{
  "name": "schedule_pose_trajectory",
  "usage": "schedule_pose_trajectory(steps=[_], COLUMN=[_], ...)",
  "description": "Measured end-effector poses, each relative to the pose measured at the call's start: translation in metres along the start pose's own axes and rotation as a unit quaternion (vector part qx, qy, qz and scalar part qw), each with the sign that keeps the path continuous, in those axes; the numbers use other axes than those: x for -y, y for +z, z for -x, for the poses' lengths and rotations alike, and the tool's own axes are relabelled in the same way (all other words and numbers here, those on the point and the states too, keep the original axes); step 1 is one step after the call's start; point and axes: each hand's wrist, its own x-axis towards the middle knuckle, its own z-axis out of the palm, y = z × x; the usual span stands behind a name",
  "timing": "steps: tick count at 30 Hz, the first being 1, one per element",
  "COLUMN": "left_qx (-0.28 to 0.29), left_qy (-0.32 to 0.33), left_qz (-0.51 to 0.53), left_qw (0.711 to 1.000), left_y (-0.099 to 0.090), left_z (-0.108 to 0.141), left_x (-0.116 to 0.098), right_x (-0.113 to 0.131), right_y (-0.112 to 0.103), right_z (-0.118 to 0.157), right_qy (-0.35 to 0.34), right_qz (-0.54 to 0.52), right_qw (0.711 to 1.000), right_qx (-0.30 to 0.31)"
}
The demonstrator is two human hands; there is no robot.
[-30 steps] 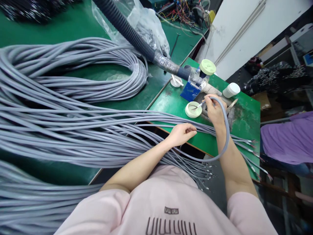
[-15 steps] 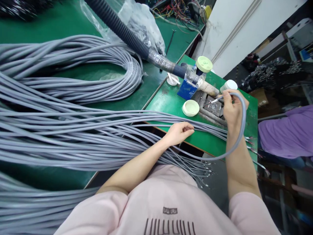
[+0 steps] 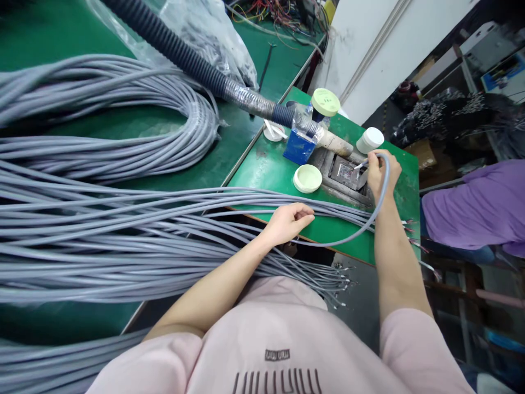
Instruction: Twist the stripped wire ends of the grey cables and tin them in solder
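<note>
My right hand [image 3: 383,172] pinches a grey cable [image 3: 356,235] close to its stripped end. The cable's thin wire ends point down at the silvery surface of a solder pot [image 3: 333,183], and whether they touch it I cannot tell. From that hand the cable bends in a loop back toward my left wrist. My left hand [image 3: 292,220], its fingers curled in, lies against a bundle of grey cables [image 3: 246,196] at the bench's near edge. What its fingers hold, if anything, is hidden.
A ribbed hose [image 3: 197,68] ends above the pot, beside a blue box [image 3: 299,146]. Around it stand a pale green dish [image 3: 307,179], a green-lidded jar [image 3: 325,102] and a white-lidded jar [image 3: 370,140]. Coiled cables [image 3: 192,131] cover the left table. A person in purple [image 3: 476,205] is at right.
My right hand has lowered the cable end toward the pot, and the cable's loop has become smaller. My left hand keeps much the same pose. The whole view has shifted slightly.
</note>
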Motion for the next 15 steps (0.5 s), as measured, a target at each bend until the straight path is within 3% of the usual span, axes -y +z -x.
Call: schedule_pose_trajectory(steps=[15], left_qx=[-0.003], left_qy=[-0.002], left_qz=[-0.017], left_qw=[1.000], left_y=[0.000], left_z=[-0.001], left_x=[0.001], right_x=[-0.017], right_y=[0.022], right_z=[-0.005], right_qy=[0.004], right_qz=[0.032], right_qw=[0.999], right_qx=[0.007])
